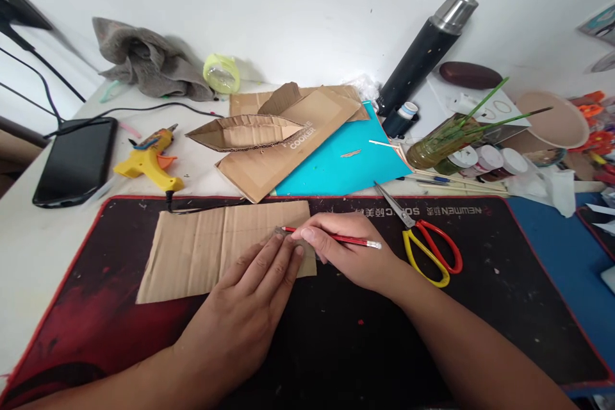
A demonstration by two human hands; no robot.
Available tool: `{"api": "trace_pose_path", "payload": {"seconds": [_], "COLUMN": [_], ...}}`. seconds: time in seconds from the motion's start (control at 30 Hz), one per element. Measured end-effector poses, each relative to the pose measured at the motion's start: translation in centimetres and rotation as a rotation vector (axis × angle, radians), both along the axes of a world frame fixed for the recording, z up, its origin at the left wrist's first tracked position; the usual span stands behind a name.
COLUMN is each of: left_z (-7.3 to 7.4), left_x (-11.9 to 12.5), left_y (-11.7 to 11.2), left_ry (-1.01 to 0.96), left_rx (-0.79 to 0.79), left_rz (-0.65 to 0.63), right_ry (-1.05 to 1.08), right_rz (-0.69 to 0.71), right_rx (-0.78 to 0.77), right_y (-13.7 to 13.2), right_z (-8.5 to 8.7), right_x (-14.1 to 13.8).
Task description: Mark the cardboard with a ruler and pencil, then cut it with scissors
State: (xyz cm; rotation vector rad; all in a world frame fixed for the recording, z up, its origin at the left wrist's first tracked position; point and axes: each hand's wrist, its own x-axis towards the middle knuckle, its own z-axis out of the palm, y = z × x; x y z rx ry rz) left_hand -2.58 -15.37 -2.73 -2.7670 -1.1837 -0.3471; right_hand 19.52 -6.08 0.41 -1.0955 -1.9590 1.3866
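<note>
"Cardboard sheet (185,253): what is its condition?"

"Brown, flat, roughly rectangular, corrugation ridges visible through the surface. One crease crosses it from far edge to near edge; a faint line runs along its right part."

"Position relative to each grip?"

"It lies on the dark mat (408,339) upon the counter (38,256). Its right part is under the fingers of the left grip (247,298); most of it extends left of them. The right grip (346,246) has its fingertips over the sheet's right end, the rest beyond that edge."

"State of both?"

"Left: nothing grasped, fingers extended flat. A grey piece (279,230) at its fingertips is mostly hidden and cannot be identified. Right: closed around a red pencil (353,240), eraser end pointing right. Whether the tip touches the sheet, I cannot tell."
</note>
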Motion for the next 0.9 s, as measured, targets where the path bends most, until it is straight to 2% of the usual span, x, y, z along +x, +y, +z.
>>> {"api": "trace_pose_path", "payload": {"seconds": [0.4, 0.6, 0.73, 0.9], "left_z": [-0.1, 0.1, 0.1, 0.3], "left_x": [0.0, 0.0, 0.0, 0.1], "left_y": [0.0, 0.0, -0.1, -0.2], "left_ry": [0.003, -0.001, -0.010, -0.038], "left_rx": [-0.031, -0.026, -0.023, 0.005], "left_rz": [0.011, 0.007, 0.017, 0.011], "right_ry": [-0.179, -0.132, -0.082, -0.034], "right_rz": [-0.035, -0.084, -0.170, -0.161], "right_rx": [0.178, 0.236, 0.252, 0.303], "right_y": [0.4, 0.7, 0.8, 1.1], "right_z": [0.8, 1.3, 0.6, -1.0], "right_x": [1.8, 2.2, 1.8, 1.6]}}
